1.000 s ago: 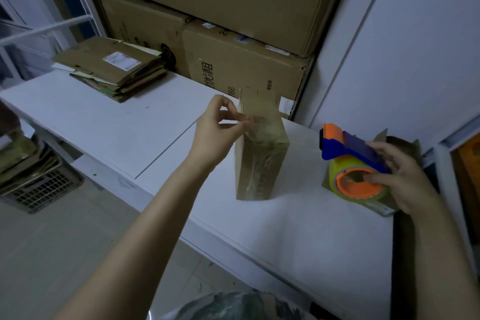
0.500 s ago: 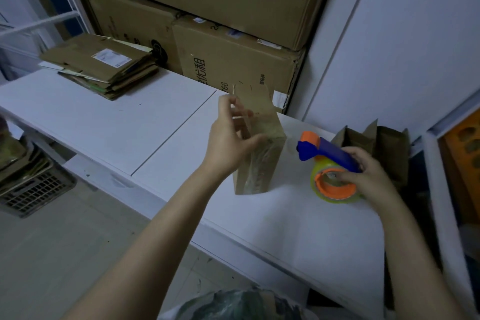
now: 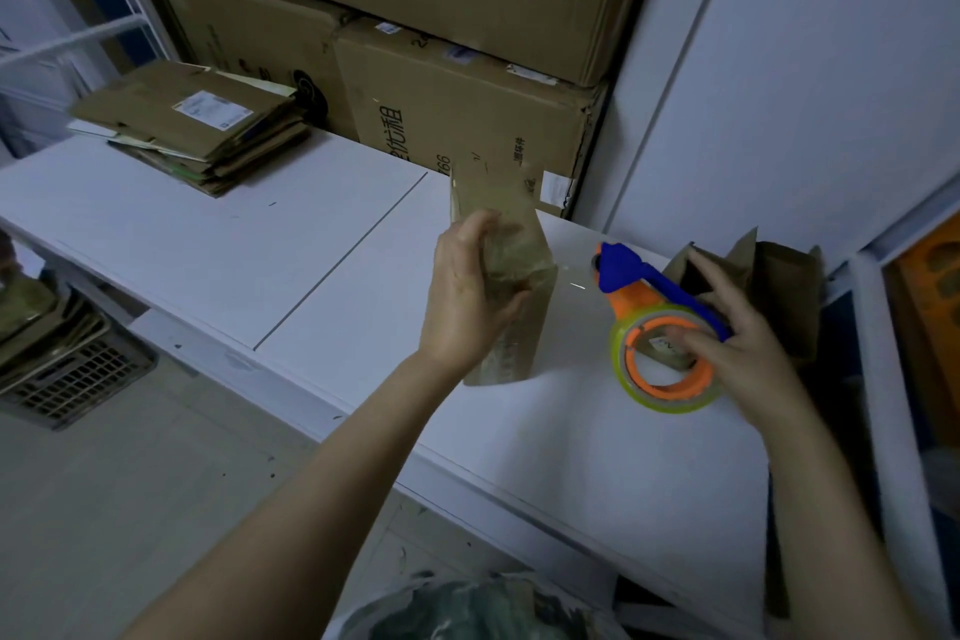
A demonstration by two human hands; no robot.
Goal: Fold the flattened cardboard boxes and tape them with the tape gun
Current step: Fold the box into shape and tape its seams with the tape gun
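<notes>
Head view: left hand (image 3: 467, 296) around cardboard box (image 3: 535, 322), right hand (image 3: 743, 353) apparently around tape gun (image 3: 623, 268).

A small cardboard box (image 3: 537, 307) stands upright on the white surface (image 3: 208, 244), near its far edge. The left grip (image 3: 467, 296) curls round the box's upper part. Just right of the box and apart from it, the right grip (image 3: 748, 348) holds the tape gun (image 3: 634, 299). Flattened boxes (image 3: 202, 125) are stacked at the surface's far left corner.
</notes>
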